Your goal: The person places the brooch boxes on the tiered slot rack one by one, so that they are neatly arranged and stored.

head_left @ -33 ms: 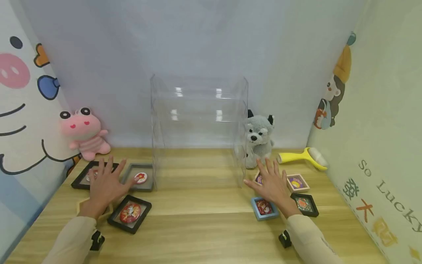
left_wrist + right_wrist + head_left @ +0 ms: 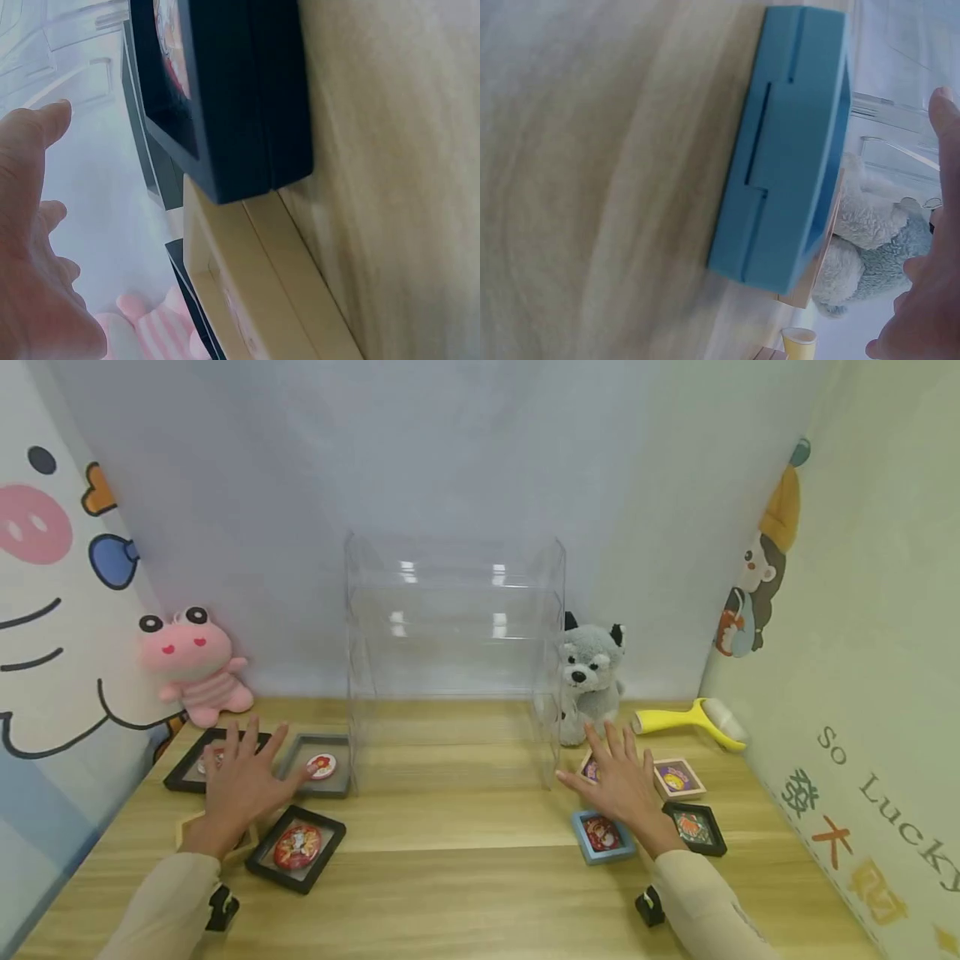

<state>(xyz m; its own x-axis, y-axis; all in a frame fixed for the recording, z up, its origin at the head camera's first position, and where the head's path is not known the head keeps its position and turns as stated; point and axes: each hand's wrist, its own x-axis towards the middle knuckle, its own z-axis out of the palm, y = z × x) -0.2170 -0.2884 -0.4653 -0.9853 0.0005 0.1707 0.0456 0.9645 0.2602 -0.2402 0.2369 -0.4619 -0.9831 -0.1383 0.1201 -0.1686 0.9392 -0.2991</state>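
My left hand point(image 2: 243, 789), fingers spread and holding nothing, is above several framed badges on the left. Around it are a black frame point(image 2: 180, 774), a grey frame point(image 2: 337, 785) with a flower badge, a tan frame point(image 2: 185, 828) partly hidden by the wrist, and a black frame point(image 2: 258, 857) with a red badge. On the right my right hand point(image 2: 621, 783) is likewise spread and holds nothing. It partly covers a pink frame point(image 2: 587, 766); beside it are a blue frame point(image 2: 606, 853), another pink frame point(image 2: 678, 792) and a small black frame point(image 2: 716, 837).
A clear tiered acrylic stand point(image 2: 453, 695) stands upright at the back centre. To its left sits a pink plush toy point(image 2: 197, 664), to its right a grey plush dog point(image 2: 600, 672). A yellow-handled roller point(image 2: 667, 720) lies near the right wall.
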